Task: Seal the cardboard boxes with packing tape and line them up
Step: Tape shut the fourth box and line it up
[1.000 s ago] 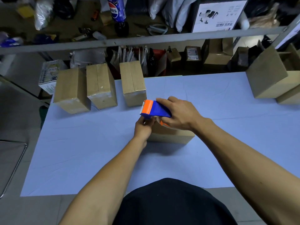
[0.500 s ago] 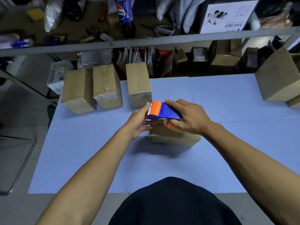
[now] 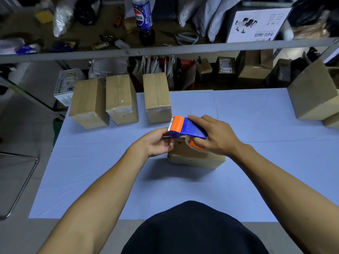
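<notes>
While my right hand (image 3: 216,138) curls over the blue and orange tape dispenser (image 3: 185,128), fingers wrapped across its blue body and round the roll beneath, I hold it tilted just above the cardboard box (image 3: 194,156) in front of me. Its orange toothed end points away and to my left. My left hand (image 3: 157,143) sits palm up right at that end, thumb and fingertips drawn together under the cutter; they seem to pinch the loose end of the tape, though the clear strip itself is too faint for me to make out.

That box lies low on the pale blue table cover (image 3: 256,125), near the middle, mostly hidden under my hands, with its near side and left corner showing.

Further off, along the far left edge of the table, three boxes stand side by side with small gaps between them: the left box (image 3: 88,103), the middle box (image 3: 120,99) and the right box (image 3: 156,97), glossy tape visible on the latter two. At the far right edge a larger box (image 3: 311,94) rests tilted on another carton.

Beyond the table runs a grey shelf rail (image 3: 183,49), with a cola bottle (image 3: 143,17) standing on the cluttered shelf above it and more cartons and bags below.

My dark shirt (image 3: 192,230) fills the bottom of the view.
</notes>
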A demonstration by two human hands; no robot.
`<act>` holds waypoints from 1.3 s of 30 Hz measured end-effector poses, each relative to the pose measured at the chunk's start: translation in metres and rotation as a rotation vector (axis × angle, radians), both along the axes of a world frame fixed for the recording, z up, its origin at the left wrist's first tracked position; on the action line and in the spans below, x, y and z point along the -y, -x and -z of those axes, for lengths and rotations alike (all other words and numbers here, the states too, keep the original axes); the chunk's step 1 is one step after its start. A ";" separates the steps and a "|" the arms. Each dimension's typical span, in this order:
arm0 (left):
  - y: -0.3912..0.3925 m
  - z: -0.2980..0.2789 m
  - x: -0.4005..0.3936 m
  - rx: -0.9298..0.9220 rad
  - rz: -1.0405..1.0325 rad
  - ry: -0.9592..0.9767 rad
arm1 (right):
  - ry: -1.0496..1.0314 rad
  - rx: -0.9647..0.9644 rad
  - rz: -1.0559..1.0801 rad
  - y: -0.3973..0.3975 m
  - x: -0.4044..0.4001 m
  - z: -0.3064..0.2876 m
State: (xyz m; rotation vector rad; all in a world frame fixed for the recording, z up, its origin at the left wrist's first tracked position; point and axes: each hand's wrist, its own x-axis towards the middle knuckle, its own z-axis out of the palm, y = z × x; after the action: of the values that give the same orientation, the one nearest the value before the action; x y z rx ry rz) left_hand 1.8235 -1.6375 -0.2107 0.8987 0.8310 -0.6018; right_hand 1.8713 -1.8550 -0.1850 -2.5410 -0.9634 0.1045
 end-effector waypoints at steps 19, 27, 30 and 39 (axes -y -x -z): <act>-0.005 -0.006 -0.004 0.114 0.032 -0.163 | 0.068 -0.044 -0.102 -0.009 0.001 -0.004; -0.003 0.006 0.015 0.257 -0.257 -0.602 | 0.063 -0.021 -0.088 -0.010 -0.004 -0.005; 0.007 0.026 0.011 0.224 -0.402 -0.625 | 0.116 0.013 -0.109 -0.010 -0.003 -0.005; 0.027 0.059 -0.024 0.121 -0.457 -0.620 | 0.255 0.064 -0.102 -0.016 0.023 -0.012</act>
State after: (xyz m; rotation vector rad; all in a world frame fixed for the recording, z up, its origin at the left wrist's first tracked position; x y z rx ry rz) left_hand 1.7963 -1.6134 -0.2697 1.2351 1.0929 0.1267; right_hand 1.8870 -1.8775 -0.1734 -2.7386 -1.1721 0.1882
